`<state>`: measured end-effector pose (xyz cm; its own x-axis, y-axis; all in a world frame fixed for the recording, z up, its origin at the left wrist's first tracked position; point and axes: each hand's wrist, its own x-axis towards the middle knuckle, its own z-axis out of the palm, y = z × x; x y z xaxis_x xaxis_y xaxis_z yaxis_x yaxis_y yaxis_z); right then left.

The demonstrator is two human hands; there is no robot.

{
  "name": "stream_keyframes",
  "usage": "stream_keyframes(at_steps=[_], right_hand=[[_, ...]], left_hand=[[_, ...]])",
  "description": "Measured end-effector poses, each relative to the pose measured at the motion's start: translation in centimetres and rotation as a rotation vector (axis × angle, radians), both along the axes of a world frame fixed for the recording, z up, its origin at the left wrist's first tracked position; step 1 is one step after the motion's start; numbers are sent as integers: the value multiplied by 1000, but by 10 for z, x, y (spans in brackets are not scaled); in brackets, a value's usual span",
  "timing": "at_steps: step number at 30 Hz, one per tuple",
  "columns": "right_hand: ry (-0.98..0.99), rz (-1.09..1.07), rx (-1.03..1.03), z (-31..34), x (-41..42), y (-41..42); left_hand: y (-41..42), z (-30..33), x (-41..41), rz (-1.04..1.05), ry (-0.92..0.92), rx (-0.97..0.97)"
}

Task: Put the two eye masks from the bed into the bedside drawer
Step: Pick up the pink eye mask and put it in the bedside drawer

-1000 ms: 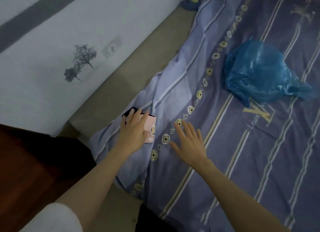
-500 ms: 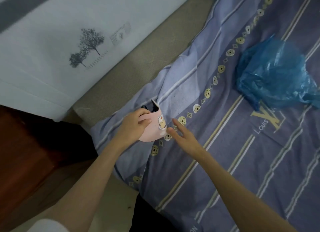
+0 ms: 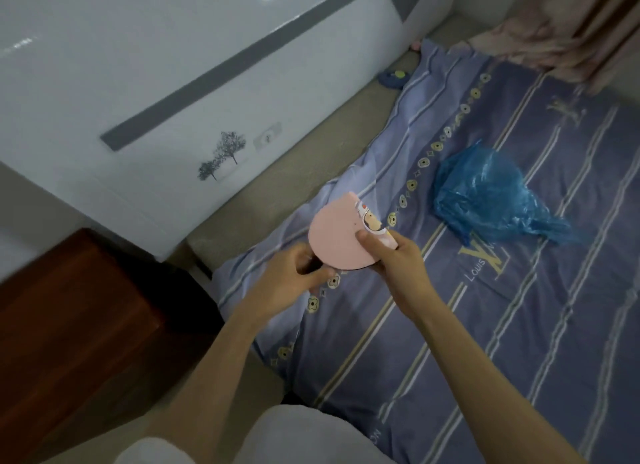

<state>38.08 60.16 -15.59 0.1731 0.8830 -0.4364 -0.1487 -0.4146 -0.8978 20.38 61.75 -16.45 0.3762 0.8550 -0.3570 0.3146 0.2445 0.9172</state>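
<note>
A pink eye mask [image 3: 337, 236] with a cartoon print on one end is held up above the near left corner of the bed. My right hand [image 3: 394, 259] grips its right end, thumb on the pink face. My left hand [image 3: 294, 276] holds its lower left edge with curled fingers. A thin dark edge shows under the pink mask; I cannot tell whether that is a second mask. A dark blue eye mask [image 3: 393, 77] with a yellow spot lies far off by the headboard. The reddish wooden bedside cabinet [image 3: 69, 318] stands at the left; no drawer front shows.
A crumpled blue plastic bag [image 3: 491, 193] lies on the purple striped sheet [image 3: 519, 325]. The white headboard [image 3: 173, 82] with a grey stripe and tree print runs along the left. Pink fabric [image 3: 554, 30] hangs at the top right.
The pink mask was lying on the sheet under my left hand; now it is lifted off the bed and my right hand has taken hold of its other end.
</note>
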Motion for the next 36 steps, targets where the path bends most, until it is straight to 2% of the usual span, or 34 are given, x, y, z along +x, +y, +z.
stream_keyframes(at_steps=[2, 4, 5, 8, 9, 11, 13, 17, 20, 24, 28, 36], right_hand=[[144, -105, -6, 9, 5, -5], [236, -190, -22, 16, 11, -9], [263, -220, -21, 19, 14, -11], [303, -241, 15, 28, 17, -20], [317, -223, 28, 29, 16, -22], [322, -174, 56, 32, 12, -27], [291, -138, 84, 34, 7, -31], [136, -55, 130, 43, 3, -36], [112, -7, 143, 50, 2, -37], [115, 77, 147, 61, -3, -34], [-112, 183, 146, 68, -7, -32], [-438, 612, 174, 72, -21, -22]], left_hand=[[-9, 8, -7, -37, 22, 20], [-10, 20, -17, 48, -4, -5], [-9, 26, -23, 125, -125, -57], [-5, 46, -36, 408, -795, -357], [-3, 50, -38, 469, -943, -398], [-2, 58, -37, 493, -1053, -410], [-3, 64, -32, 466, -957, -339], [-5, 68, -28, 391, -535, -75], [-5, 64, -28, 323, -335, 39], [-8, 69, -21, 189, -239, -20], [-12, 79, -20, 159, -150, 52], [-35, 88, -32, 348, -143, 119]])
